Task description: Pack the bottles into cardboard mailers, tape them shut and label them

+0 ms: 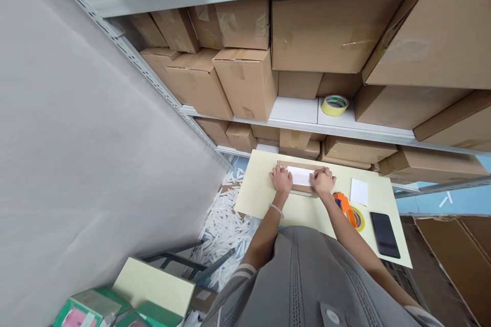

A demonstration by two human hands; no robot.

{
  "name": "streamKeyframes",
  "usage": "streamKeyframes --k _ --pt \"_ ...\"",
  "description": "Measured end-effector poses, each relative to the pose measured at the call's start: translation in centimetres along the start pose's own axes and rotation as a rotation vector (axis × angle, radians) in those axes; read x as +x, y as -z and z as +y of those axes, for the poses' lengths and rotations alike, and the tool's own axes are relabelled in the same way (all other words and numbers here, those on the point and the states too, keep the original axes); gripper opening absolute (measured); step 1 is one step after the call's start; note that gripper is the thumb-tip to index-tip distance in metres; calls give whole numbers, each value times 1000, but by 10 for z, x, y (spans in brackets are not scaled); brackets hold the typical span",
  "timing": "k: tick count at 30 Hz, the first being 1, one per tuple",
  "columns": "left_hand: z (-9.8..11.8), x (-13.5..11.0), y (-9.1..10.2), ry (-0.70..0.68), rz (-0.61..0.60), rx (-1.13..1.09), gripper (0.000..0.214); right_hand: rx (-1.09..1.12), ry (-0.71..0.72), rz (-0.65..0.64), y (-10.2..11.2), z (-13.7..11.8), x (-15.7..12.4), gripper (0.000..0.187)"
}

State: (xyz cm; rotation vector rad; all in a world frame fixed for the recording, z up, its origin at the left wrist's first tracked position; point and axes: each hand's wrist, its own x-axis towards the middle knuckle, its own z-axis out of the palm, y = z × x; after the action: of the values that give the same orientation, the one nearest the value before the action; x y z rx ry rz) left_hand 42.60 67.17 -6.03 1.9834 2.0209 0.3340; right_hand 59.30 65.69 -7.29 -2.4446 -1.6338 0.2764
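Observation:
A small flat cardboard box (284, 165) lies on the pale yellow table (264, 199), with a white label (300, 176) on its top. My left hand (281, 180) rests on the box at the label's left end, fingers pressed down. My right hand (322, 181) presses on the label's right end in the same way. Both hands lie flat on the box and hold nothing else.
An orange tape dispenser (347, 208) with a yellow roll, a white paper slip (359, 192) and a black phone (384, 234) lie on the table's right part. Metal shelves stacked with cardboard boxes (245, 79) stand behind, with a tape roll (335, 105). White paper strips (222, 225) litter the floor at left.

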Motion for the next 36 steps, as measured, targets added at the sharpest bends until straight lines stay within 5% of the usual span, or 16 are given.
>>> streamKeyframes --k 6,12,17,23,29,36 --pt "5 -4 11 -60 2 46 38 -115 -2 32 7 -13 -10 44" --pt "-16 1 23 -36 42 13 53 0 -112 136 9 -10 -21 84" --pt "-14 3 21 -154 91 -40 60 75 30 225 16 0 -20 77" --pt "1 -19 -4 -360 -7 -44 60 60 185 176 3 -1 -41 71" --pt "-11 -31 -19 -354 -96 -11 61 13 246 33 -23 16 -64 68" --pt "-8 -29 -18 -341 -82 -50 60 45 238 26 -23 14 -62 67"
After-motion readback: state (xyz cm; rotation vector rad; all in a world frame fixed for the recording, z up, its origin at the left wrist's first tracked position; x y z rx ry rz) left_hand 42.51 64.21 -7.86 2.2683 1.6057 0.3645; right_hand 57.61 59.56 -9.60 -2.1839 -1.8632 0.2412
